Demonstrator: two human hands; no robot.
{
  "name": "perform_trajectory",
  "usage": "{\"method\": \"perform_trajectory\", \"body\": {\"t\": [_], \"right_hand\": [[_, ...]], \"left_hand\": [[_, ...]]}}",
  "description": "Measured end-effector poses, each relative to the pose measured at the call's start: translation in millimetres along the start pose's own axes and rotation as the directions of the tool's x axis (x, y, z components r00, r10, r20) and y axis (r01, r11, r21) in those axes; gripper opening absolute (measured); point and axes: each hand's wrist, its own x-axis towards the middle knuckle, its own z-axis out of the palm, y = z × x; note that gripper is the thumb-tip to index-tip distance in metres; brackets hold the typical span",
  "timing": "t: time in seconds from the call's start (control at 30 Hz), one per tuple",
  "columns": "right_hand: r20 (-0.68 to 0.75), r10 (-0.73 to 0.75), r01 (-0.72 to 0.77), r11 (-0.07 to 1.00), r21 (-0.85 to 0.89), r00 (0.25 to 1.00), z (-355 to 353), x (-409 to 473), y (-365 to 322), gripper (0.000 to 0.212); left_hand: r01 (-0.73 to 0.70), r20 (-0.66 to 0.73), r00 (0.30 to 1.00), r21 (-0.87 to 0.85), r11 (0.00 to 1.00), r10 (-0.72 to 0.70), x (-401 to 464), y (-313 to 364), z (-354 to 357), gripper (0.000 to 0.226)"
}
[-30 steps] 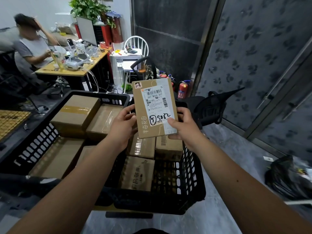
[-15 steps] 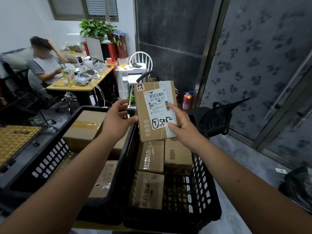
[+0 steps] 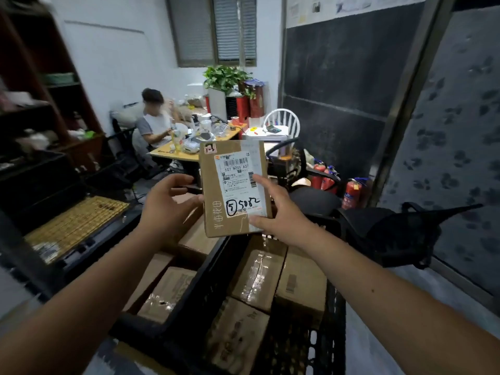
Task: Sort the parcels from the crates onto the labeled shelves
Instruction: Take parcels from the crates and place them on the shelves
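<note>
A flat brown cardboard parcel (image 3: pixel 212 185) stands upright in front of me, its white shipping label handwritten with a circled 5 and "5082". My right hand (image 3: pixel 278 209) holds its right edge, thumb on the label and fingers behind. My left hand (image 3: pixel 165 207) hovers at the left edge with loosely curved fingers, the thumb tip just touching the cardboard. Below are two black plastic crates (image 3: pixel 335 307) side by side, holding several taped brown parcels (image 3: pixel 257 269).
A dark wooden shelf unit (image 3: pixel 54 85) stands at the far left. A person (image 3: pixel 154 123) sits at a cluttered desk (image 3: pixel 176 155) ahead. A gridded wooden board (image 3: pixel 73 226) lies left, red fire extinguishers (image 3: pixel 351 193) and a black chair (image 3: pixel 400 231) right.
My view has swung up and to the left, bringing the shelf unit into sight. The left hand has loosened from the parcel's left edge; the right hand keeps holding it.
</note>
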Motion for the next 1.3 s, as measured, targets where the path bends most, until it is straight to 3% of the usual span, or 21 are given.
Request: {"method": "perform_trajectory", "body": {"t": [0.17, 0.37, 0.67, 0.83, 1.1, 1.3], "right_hand": [[0.166, -0.146, 0.152, 0.988, -0.025, 0.975, -9.4, 1.7, -17.9, 0.086], [0.364, -0.289, 0.280, 0.957, 0.079, 0.885, 28.7, -6.6, -50.8, 0.086], [0.544, -0.468, 0.374, 0.884, 0.280, 0.696, 158.7, -91.7, -136.9, 0.086], [0.638, -0.541, 0.430, 0.836, 0.340, 0.549, 230.3, -155.5, -196.5, 0.084], [0.683, -0.598, 0.400, 0.797, 0.453, 0.418, 364.4, -283.1, -278.8, 0.087], [0.685, -0.628, 0.378, 0.775, 0.507, 0.369, 447.0, -364.2, -319.0, 0.089]], "left_hand": [[0.059, -0.192, 0.981, 0.128, 0.990, -0.033, -53.9, 11.2, -22.6, 0.048], [0.191, -0.396, 0.914, 0.237, 0.953, -0.084, -135.9, 26.0, -80.5, 0.056], [0.479, -0.666, 0.721, 0.280, 0.832, -0.191, -311.2, 52.0, -211.4, 0.074], [0.576, -0.750, 0.626, 0.261, 0.774, -0.213, -422.3, 62.2, -283.0, 0.091], [0.674, -0.867, 0.458, 0.192, 0.713, -0.199, -594.2, 54.0, -389.8, 0.072], [0.705, -0.869, 0.463, 0.241, 0.667, -0.175, -688.6, 43.2, -458.9, 0.063]]}}
